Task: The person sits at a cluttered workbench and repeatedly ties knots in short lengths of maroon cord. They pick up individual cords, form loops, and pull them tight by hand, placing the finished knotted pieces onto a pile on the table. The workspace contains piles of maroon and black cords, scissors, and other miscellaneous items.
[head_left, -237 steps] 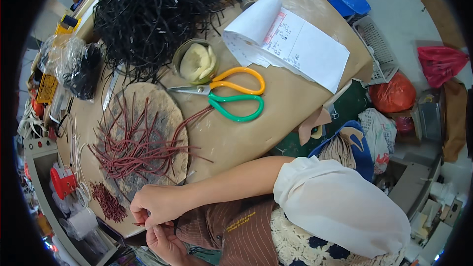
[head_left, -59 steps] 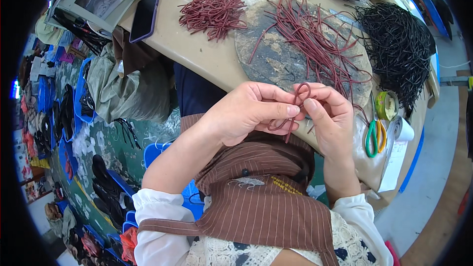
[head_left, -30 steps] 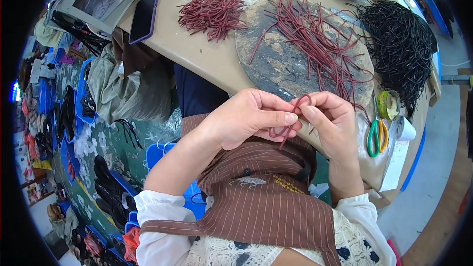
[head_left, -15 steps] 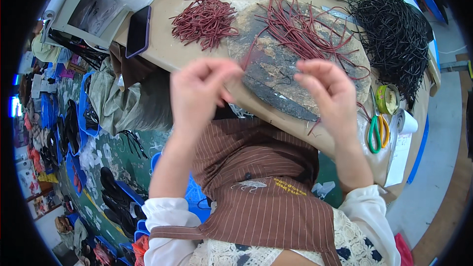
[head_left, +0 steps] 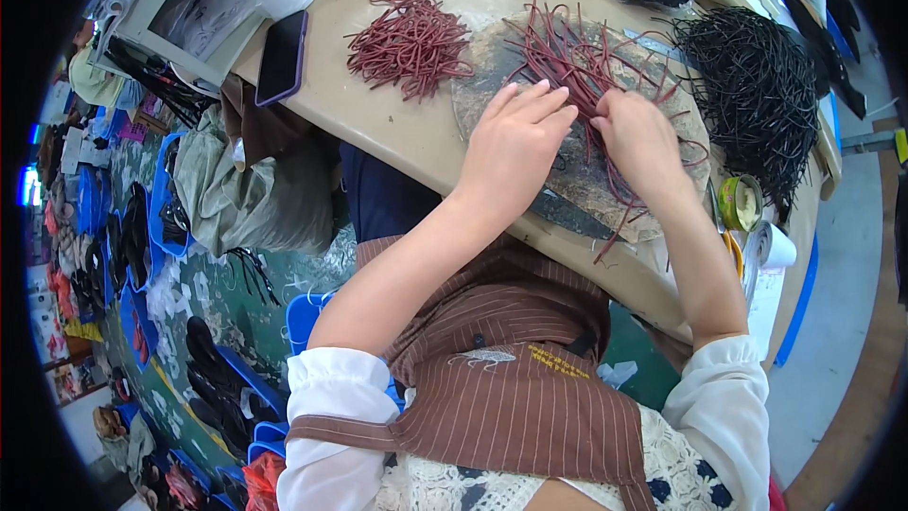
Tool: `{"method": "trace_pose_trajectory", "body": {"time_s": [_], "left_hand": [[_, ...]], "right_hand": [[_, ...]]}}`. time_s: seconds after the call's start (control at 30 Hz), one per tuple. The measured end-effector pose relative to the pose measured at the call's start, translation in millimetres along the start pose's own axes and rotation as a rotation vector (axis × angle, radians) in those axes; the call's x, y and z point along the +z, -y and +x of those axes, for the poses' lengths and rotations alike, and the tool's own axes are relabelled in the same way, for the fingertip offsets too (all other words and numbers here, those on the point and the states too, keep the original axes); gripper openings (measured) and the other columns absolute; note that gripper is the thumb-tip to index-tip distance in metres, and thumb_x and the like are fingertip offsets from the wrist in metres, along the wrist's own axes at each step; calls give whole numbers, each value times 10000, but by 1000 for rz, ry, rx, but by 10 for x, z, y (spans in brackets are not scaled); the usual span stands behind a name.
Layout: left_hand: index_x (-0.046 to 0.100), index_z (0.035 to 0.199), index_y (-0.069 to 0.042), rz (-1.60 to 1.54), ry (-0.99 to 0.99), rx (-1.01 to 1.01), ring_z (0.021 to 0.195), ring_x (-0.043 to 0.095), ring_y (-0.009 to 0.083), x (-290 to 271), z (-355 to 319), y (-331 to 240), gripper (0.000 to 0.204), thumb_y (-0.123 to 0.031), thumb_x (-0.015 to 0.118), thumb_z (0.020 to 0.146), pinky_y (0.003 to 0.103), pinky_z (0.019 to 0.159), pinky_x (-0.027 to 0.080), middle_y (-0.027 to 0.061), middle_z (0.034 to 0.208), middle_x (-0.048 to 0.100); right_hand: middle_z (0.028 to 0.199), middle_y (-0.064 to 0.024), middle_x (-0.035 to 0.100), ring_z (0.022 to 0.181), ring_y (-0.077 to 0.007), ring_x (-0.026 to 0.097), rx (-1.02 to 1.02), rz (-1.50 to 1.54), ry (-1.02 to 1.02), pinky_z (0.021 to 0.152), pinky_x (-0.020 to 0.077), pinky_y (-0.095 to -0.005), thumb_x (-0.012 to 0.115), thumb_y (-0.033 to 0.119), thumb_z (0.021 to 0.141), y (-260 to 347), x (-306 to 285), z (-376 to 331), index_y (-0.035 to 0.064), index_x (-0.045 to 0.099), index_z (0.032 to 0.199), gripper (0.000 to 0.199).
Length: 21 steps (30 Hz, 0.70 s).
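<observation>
Head view: loose dark red cords point(head_left: 577, 57) are spread over a round worn mat point(head_left: 586, 180) on the counter point(head_left: 397, 132). Left hand point(head_left: 515, 137) lies flat with its grip apart, fingers stretched onto the mat just beside the cords. Right hand point(head_left: 643, 137) sits right in the strands, grip curled, can't tell if it's pinching one. Bundled red cords point(head_left: 409, 38) lie off to the left, black cords point(head_left: 757, 85) to the right.

- Bare tabletop point(head_left: 397, 128) open left of the round mat point(head_left: 586, 189).
- Blocked far left by red cord bundle point(head_left: 409, 38), right by black cord heap point(head_left: 757, 85).
</observation>
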<state>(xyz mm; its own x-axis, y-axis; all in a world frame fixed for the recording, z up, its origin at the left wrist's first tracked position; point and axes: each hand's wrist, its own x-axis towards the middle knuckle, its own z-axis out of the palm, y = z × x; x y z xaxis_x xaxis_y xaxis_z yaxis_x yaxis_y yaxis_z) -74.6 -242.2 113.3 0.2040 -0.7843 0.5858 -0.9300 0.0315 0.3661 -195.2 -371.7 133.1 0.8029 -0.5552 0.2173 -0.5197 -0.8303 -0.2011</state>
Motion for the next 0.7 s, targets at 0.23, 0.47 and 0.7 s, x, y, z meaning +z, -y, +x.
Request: {"method": "trace_pose_trajectory", "body": {"time_s": [0.23, 0.47, 0.7], "left_hand": [[630, 1001, -120, 41, -208, 86, 1036, 541, 212, 32, 219, -94, 254, -143, 623, 749, 392, 944, 355, 67, 1044, 604], [668, 917, -141, -29, -163, 237, 780, 606, 170, -433, 687, 142, 199, -139, 635, 721, 335, 816, 429, 35, 789, 634], [661, 902, -77, -183, 90, 260, 617, 599, 181, -864, 404, -33, 201, -57, 635, 703, 268, 532, 476, 57, 721, 616]], "right_hand": [[754, -113, 607, 670, -212, 570, -20, 315, -39, 631, 444, -299, 653, 100, 723, -154, -436, 97, -4, 624, 788, 126], [677, -25, 562, 537, -43, 469, 18, 778, 256, 485, 400, -182, 551, 60, 814, 103, -1016, 214, -43, 558, 898, 134], [586, 14, 564, 416, -6, 386, 62, 1055, 733, 383, 295, -156, 492, 212, 883, 258, -1080, -10, 16, 606, 943, 235]]}}
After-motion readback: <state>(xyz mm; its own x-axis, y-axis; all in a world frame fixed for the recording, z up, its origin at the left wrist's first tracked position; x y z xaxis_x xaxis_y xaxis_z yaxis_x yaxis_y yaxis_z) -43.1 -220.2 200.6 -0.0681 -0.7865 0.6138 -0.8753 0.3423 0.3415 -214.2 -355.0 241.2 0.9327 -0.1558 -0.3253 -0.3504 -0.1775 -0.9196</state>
